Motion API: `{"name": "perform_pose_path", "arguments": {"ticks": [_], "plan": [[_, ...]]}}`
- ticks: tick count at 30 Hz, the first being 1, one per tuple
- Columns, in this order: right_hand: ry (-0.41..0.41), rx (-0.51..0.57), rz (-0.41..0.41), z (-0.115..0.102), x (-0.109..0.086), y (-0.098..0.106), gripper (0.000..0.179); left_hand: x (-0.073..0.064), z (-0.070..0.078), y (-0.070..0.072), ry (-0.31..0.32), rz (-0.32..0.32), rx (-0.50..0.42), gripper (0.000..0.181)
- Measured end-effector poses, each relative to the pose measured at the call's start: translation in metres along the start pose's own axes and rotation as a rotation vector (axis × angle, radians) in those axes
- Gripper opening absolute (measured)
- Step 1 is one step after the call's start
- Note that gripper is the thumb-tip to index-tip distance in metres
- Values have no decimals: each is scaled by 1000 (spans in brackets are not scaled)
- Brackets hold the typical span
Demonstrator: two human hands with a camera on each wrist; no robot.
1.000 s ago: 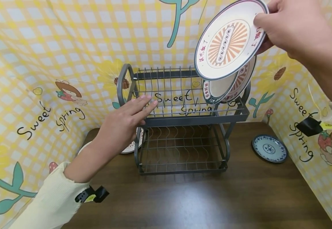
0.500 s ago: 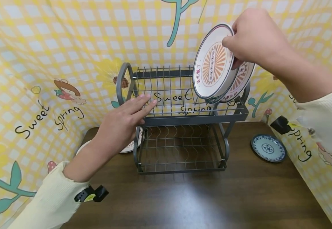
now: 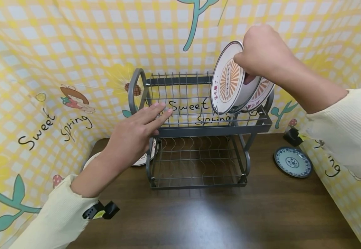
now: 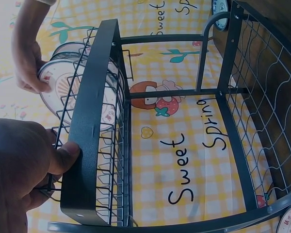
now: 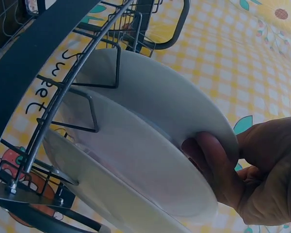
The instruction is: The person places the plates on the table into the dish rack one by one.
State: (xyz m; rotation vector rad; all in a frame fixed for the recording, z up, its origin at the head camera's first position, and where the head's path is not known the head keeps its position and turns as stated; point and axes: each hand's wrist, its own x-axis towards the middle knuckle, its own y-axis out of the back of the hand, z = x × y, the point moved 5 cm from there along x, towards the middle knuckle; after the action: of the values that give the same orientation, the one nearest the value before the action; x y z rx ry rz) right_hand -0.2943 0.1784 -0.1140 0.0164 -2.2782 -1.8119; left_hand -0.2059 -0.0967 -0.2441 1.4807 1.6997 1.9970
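Observation:
In the head view my right hand (image 3: 264, 55) pinches the upper rim of a white plate (image 3: 225, 83) with an orange sunburst centre. The plate stands nearly on edge, its lower rim among the wires at the right of the upper tier of a grey two-tier dish rack (image 3: 211, 130). Behind it leans another patterned plate (image 3: 262, 92); the right wrist view shows white plate backs (image 5: 131, 160) side by side in the slots. My left hand (image 3: 132, 129) holds the rack's front left corner, with the thumb (image 4: 65, 156) against the front bar in the left wrist view.
A blue-patterned plate (image 3: 293, 162) lies on the brown table (image 3: 199, 218) to the right of the rack. Left of the rack, partly hidden by my left arm, is a white plate (image 3: 143, 159). Yellow checked cloth (image 3: 99, 41) lines the walls close behind and beside the rack.
My right hand has brought the plate down and left into the upper tier, turning it more edge-on. The left hand has stayed at the rack.

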Motion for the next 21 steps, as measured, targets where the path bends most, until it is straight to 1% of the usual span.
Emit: {"name": "perform_pose_path", "arguments": {"ticks": [4,11,16,21], "plan": [[-24,31,-47,2,4,-3,33,-1,0,0,4,4,-3,68],[-60,9,-120,7,8,-3,22,-1,0,1,14,4,-1,67],[-39,-52,-151,4,10,-2,20,-1,-1,1,19,-5,0,67],[-2,-57,-140,0,11,-3,22,0,-2,1,32,-11,-5,66]]}}
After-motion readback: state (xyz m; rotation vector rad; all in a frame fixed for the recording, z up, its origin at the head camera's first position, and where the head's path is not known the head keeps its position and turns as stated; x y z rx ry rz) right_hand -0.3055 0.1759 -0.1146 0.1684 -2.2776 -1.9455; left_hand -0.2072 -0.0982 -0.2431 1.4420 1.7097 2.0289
